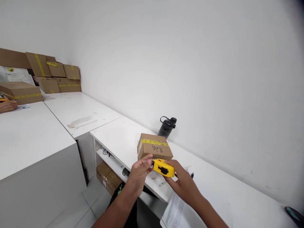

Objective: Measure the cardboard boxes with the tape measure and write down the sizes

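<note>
A small cardboard box (154, 146) sealed with yellow tape and marked with handwriting sits on the white desk (123, 136). Just in front of it I hold a yellow tape measure (163, 167). My right hand (182, 182) is wrapped round its body. My left hand (139, 174) pinches at its left end, fingertips close against the box's lower front edge.
A black water bottle (167, 126) stands by the wall behind the box. A pen (192, 174) and a sheet of paper (175, 210) lie near my right arm. Stacked cardboard boxes (57, 76) line the far left corner, where another person's hand (8, 106) rests. More boxes (108, 179) sit under the desk.
</note>
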Action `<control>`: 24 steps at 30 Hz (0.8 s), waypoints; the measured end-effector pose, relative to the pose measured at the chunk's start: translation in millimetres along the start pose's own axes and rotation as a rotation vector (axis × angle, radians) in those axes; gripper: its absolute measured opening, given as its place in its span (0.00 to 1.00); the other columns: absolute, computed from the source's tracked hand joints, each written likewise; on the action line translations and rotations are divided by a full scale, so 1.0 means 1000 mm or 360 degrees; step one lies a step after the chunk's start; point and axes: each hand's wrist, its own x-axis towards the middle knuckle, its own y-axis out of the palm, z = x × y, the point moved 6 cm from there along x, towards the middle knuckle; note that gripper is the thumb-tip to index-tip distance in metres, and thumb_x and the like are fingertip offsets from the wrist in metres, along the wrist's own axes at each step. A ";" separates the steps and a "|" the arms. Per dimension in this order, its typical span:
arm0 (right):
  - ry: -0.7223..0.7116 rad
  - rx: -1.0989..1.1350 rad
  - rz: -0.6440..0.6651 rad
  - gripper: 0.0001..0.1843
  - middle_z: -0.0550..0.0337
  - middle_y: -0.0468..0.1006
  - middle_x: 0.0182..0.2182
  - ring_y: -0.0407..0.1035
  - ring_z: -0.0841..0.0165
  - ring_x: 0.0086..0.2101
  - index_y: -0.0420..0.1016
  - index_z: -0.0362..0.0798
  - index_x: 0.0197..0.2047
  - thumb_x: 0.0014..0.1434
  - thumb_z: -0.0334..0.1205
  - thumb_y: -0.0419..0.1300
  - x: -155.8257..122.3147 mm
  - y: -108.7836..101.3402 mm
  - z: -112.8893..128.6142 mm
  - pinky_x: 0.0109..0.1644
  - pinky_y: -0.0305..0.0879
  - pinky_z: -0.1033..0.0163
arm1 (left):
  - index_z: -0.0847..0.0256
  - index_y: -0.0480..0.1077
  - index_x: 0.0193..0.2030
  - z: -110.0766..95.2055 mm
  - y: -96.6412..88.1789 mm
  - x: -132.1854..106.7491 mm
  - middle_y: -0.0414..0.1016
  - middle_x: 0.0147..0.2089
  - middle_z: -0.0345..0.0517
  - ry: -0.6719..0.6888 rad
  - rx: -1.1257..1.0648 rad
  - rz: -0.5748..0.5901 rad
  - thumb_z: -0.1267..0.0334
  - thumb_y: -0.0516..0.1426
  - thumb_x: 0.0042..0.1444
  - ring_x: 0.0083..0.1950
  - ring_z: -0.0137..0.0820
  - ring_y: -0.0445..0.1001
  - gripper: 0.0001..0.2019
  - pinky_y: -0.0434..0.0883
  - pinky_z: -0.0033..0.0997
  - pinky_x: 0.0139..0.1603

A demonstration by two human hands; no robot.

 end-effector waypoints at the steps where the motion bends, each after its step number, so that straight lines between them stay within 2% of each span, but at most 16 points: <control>1: -0.0034 -0.0087 0.0058 0.21 0.52 0.75 0.51 0.73 0.58 0.44 0.65 0.55 0.54 0.57 0.38 0.58 0.006 -0.005 0.001 0.46 0.72 0.52 | 0.64 0.76 0.29 -0.004 -0.003 0.000 0.71 0.58 0.57 -0.0015 0.0034 -0.0028 0.49 0.70 0.40 0.55 0.45 0.71 0.19 0.68 0.43 0.55; 4: 0.0037 -0.0240 0.0207 0.20 0.54 0.75 0.51 0.73 0.62 0.37 0.66 0.57 0.55 0.58 0.40 0.57 0.024 -0.027 -0.002 0.37 0.71 0.56 | 0.64 0.73 0.25 -0.028 -0.004 0.004 0.72 0.55 0.54 0.0092 0.0268 -0.0011 0.53 0.72 0.36 0.53 0.42 0.71 0.18 0.68 0.38 0.52; 7: 0.0154 -0.0278 0.0271 0.17 0.55 0.75 0.50 0.72 0.63 0.38 0.69 0.57 0.52 0.59 0.46 0.58 0.044 -0.058 -0.015 0.38 0.70 0.57 | 0.63 0.70 0.24 -0.056 0.001 0.021 0.74 0.48 0.50 0.0221 0.0561 0.0057 0.53 0.70 0.38 0.48 0.39 0.72 0.18 0.69 0.35 0.48; 11: 0.0398 -0.0365 0.0255 0.21 0.58 0.79 0.42 0.70 0.63 0.34 0.71 0.57 0.52 0.55 0.50 0.61 0.068 -0.099 -0.061 0.38 0.69 0.57 | 0.61 0.71 0.28 -0.081 -0.009 0.065 0.76 0.39 0.48 0.0153 0.0854 -0.0037 0.48 0.63 0.46 0.45 0.38 0.72 0.17 0.66 0.34 0.44; 14: 0.0485 -0.0312 0.0225 0.27 0.57 0.79 0.47 0.72 0.62 0.36 0.70 0.56 0.56 0.52 0.48 0.62 0.082 -0.116 -0.099 0.41 0.69 0.55 | 0.62 0.72 0.31 -0.086 -0.024 0.093 0.76 0.41 0.49 0.0069 0.1026 -0.0138 0.46 0.60 0.47 0.47 0.39 0.71 0.19 0.64 0.34 0.43; 16: 0.0511 -0.0271 0.0239 0.31 0.56 0.78 0.50 0.73 0.61 0.39 0.70 0.56 0.58 0.50 0.45 0.63 0.088 -0.115 -0.116 0.45 0.69 0.54 | 0.62 0.72 0.31 -0.083 -0.031 0.103 0.75 0.39 0.50 0.0006 0.1143 -0.0158 0.44 0.60 0.46 0.45 0.39 0.71 0.20 0.64 0.33 0.42; 18: 0.0540 -0.0277 0.0305 0.33 0.57 0.78 0.51 0.74 0.61 0.40 0.71 0.56 0.59 0.48 0.44 0.64 0.092 -0.106 -0.123 0.45 0.69 0.56 | 0.61 0.70 0.28 -0.074 -0.032 0.108 0.74 0.35 0.48 -0.0078 0.1281 -0.0087 0.42 0.60 0.45 0.41 0.38 0.70 0.21 0.63 0.33 0.39; 21: 0.0464 -0.0317 0.0360 0.33 0.58 0.78 0.52 0.74 0.61 0.42 0.68 0.59 0.61 0.50 0.43 0.62 0.096 -0.087 -0.120 0.44 0.70 0.57 | 0.61 0.68 0.27 -0.060 -0.025 0.110 0.72 0.30 0.46 -0.0153 0.1450 0.0107 0.40 0.60 0.44 0.35 0.35 0.69 0.23 0.62 0.32 0.36; 24: 0.0369 -0.0476 0.0291 0.33 0.56 0.77 0.54 0.74 0.59 0.44 0.65 0.60 0.63 0.53 0.41 0.59 0.096 -0.078 -0.115 0.44 0.69 0.55 | 0.61 0.68 0.28 -0.054 -0.020 0.114 0.72 0.29 0.45 -0.0150 0.1557 0.0147 0.40 0.62 0.42 0.33 0.35 0.69 0.24 0.62 0.31 0.34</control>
